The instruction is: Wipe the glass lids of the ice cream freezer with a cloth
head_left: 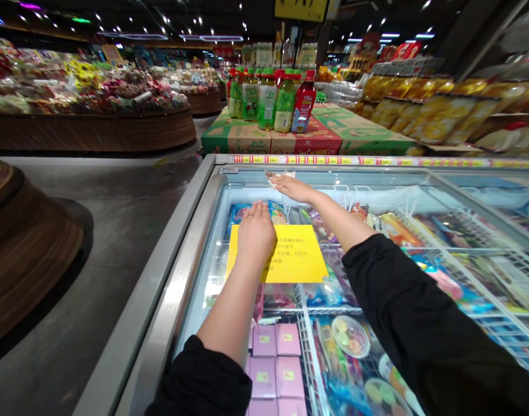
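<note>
Fingers stretched forward, my left hand (257, 231) lies on the freezer's glass lid (242, 190), partly covering a yellow printed notice (299, 254). Nothing shows in that hand. Farther off, close to the lid's back edge, my right hand (292, 188) reaches across to the left. It presses a small crumpled white cloth (273, 180) to the glass, its fingers over the cloth. Below the glass are bagged frozen goods (329, 289), pink-purple boxes (264, 375) and a round clear tub (351, 336).
White wire dividers (311, 358) split the freezer inside. Behind its price-label rail (307, 160), green and red drink bottles (268, 101) stand on cartons (238, 136). A wooden display stand (25, 242) is at the left, with grey floor (129, 179) between it and the freezer.
</note>
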`<move>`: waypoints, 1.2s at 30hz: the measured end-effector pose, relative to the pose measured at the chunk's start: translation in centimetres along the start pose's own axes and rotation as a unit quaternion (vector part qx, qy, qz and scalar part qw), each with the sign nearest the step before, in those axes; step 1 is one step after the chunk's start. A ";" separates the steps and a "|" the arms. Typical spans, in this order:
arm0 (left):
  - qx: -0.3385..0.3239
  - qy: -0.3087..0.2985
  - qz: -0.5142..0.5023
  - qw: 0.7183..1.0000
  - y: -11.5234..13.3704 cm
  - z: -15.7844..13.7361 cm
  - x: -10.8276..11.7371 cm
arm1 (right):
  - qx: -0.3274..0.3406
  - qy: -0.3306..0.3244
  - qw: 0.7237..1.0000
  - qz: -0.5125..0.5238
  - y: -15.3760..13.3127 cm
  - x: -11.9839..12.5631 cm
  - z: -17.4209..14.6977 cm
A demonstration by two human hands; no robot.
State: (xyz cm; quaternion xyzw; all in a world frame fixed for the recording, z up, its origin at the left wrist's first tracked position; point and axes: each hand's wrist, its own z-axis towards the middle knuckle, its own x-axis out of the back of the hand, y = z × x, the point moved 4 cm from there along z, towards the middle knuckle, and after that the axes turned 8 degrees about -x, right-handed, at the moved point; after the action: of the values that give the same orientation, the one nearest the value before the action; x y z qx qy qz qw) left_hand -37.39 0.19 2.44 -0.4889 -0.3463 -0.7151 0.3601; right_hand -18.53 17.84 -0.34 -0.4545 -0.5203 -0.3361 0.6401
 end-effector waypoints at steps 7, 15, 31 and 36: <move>-0.001 0.026 0.006 1.000 -0.3 0.2 -0.7 | -0.152 0.011 0.988 -0.024 2.3 1.2 2.2; -0.001 0.033 -0.001 0.999 -0.3 0.3 -1.0 | -0.093 0.008 0.995 -0.025 0.1 0.4 1.1; -0.007 0.036 0.009 0.999 -0.5 0.3 -1.0 | -0.180 0.020 0.982 -0.053 2.9 1.2 2.0; -0.004 0.022 0.013 1.000 -0.4 0.2 -0.7 | -0.096 0.029 0.994 -0.034 2.0 0.6 -1.4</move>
State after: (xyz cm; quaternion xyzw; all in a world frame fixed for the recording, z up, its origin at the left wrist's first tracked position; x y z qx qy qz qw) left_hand -37.42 0.65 1.75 -0.4793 -0.3292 -0.7219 0.3752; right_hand -16.03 17.28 -0.25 -0.4859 -0.4820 -0.4187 0.5969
